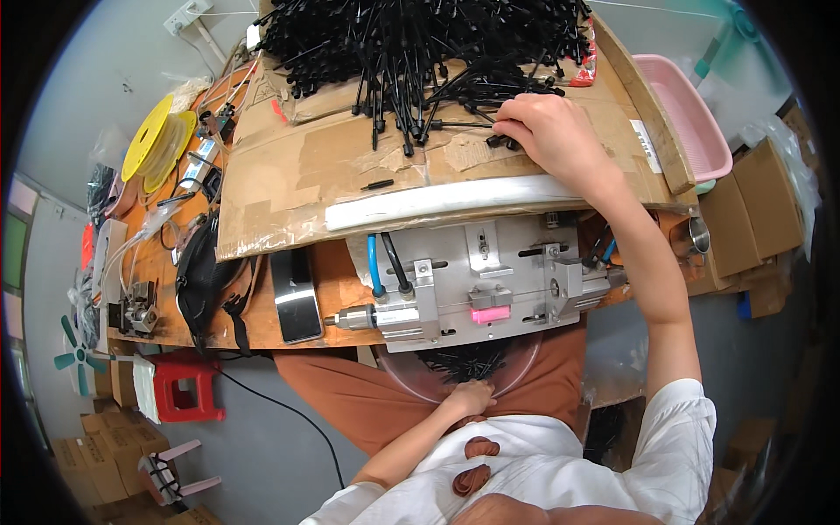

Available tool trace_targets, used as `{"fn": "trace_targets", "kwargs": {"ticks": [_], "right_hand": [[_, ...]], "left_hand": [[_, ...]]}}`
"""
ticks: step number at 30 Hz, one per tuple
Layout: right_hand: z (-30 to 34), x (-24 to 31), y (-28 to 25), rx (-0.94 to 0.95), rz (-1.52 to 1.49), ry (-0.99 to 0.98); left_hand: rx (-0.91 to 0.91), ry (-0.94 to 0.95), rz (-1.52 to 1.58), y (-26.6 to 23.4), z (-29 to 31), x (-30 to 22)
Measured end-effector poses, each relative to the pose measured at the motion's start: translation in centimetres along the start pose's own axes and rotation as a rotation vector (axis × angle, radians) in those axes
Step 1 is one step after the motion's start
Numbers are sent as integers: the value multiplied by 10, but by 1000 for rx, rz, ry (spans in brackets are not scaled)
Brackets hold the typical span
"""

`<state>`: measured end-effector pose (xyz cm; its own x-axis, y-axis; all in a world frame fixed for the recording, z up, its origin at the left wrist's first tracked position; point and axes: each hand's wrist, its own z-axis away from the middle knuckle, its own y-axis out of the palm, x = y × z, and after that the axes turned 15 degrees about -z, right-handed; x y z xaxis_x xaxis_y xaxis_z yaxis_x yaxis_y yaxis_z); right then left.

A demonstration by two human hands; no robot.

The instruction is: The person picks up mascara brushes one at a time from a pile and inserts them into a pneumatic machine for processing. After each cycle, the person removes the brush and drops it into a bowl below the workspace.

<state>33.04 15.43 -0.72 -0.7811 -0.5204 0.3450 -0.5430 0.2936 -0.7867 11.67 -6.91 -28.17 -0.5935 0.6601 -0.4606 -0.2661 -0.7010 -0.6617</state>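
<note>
A large heap of thin black plastic rods with thicker ends point(411, 52) lies on the cardboard sheet point(297, 166). At its near right edge, my right hand point(556, 136) is closed, thumb and forefinger pinched at the end of a black rod point(459, 125). More rods touch or lie under those fingers. My left hand point(472, 398) rests low, fingers curled, at the near rim of a clear bowl point(525, 372) on my lap; what it holds is hidden. Black pieces point(464, 360) fill the bowl's bottom. Between my hands stands a metal fixture point(516, 306) with a pink block point(490, 314).
A white padded strip point(437, 203) edges the cardboard. Left of the fixture lie a phone point(297, 297) and a black bag point(199, 276). Yellow spools point(150, 144) stand farther left. A pink basket point(678, 114) is at right, a red stool point(188, 385) below left.
</note>
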Motion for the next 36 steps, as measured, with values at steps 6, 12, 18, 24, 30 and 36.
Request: {"fn": "trace_targets", "kwargs": {"ticks": [6, 12, 18, 24, 30, 36], "right_hand": [[-19, 61, 21, 74, -83, -274], [-53, 99, 50, 422, 25, -291], [20, 42, -40, 130, 46, -35], [67, -51, -99, 66, 306, 461], [41, -36, -88, 64, 188, 354], [1, -48, -49, 0, 84, 84]], "left_hand": [[60, 3, 14, -20, 7, -7], [139, 45, 87, -57, 13, -19], [-169, 355, 156, -103, 75, -10], [-804, 363, 132, -269, 134, 2], [-1196, -42, -422, -360, 84, 35], [-1179, -19, -347, -365, 90, 46]]}}
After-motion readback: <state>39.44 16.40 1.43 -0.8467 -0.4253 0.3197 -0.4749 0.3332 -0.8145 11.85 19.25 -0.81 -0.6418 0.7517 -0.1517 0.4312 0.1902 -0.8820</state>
